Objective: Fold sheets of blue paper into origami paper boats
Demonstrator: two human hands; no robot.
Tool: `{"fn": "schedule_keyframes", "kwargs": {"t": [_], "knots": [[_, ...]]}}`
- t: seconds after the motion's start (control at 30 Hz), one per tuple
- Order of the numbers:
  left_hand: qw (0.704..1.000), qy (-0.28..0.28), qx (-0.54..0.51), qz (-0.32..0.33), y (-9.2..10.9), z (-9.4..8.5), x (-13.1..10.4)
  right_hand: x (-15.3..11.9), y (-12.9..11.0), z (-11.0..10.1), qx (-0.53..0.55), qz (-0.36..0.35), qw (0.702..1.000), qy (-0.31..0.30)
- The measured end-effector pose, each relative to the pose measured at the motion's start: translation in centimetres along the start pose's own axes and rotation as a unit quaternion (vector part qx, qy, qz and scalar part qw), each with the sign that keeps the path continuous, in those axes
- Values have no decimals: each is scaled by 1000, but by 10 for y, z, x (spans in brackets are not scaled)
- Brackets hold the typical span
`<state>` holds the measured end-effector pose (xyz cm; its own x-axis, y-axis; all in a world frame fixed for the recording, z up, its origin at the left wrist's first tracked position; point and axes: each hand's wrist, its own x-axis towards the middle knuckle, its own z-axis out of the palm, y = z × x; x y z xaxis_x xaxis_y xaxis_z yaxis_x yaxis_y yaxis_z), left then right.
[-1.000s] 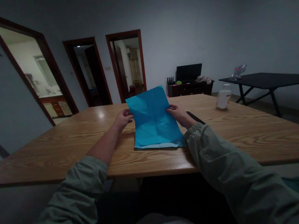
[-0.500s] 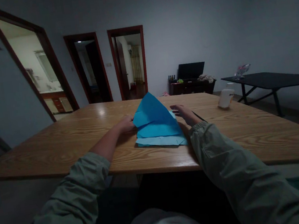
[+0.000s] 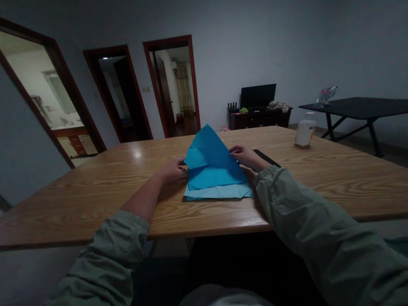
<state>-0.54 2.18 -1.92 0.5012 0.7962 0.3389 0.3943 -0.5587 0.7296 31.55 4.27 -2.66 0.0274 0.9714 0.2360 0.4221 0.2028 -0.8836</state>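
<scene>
A creased sheet of blue paper, folded to a peak at the top, stands partly raised over the wooden table. Its lower part shows a lighter blue folded band along the near edge. My left hand grips the paper's left edge, with the fingertips partly behind it. On the other side, my right hand pinches the right edge between thumb and fingers. What lies behind the raised part is hidden.
A dark flat object lies beside my right wrist, partly covered. Further right stands a whitish translucent bottle. Beyond the table are a black table and a low cabinet with a dark screen.
My right hand has come in from the right and closed on the paper's right edge. The paper's peak has shifted slightly right. My left hand stays at the left edge.
</scene>
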Motion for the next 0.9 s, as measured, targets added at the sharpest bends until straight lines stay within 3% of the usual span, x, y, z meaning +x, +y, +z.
{"fn": "schedule_keyframes", "kwargs": {"t": [0.1, 0.37, 0.53, 0.9], "knots": [[999, -42, 2, 1, -1, 1, -1, 0, 1, 0, -20, 11, 1000, 17], [994, 73, 82, -1, -7, 2, 5, -4, -3, -2, -24, 6, 1000, 14], [987, 142, 72, -2, -11, -6, 6, -3, -1, -3, -24, 0, 1000, 20], [967, 225, 114, 47, -15, -12, 8, 5, 7, -2, -22, -1, 999, 36]]}}
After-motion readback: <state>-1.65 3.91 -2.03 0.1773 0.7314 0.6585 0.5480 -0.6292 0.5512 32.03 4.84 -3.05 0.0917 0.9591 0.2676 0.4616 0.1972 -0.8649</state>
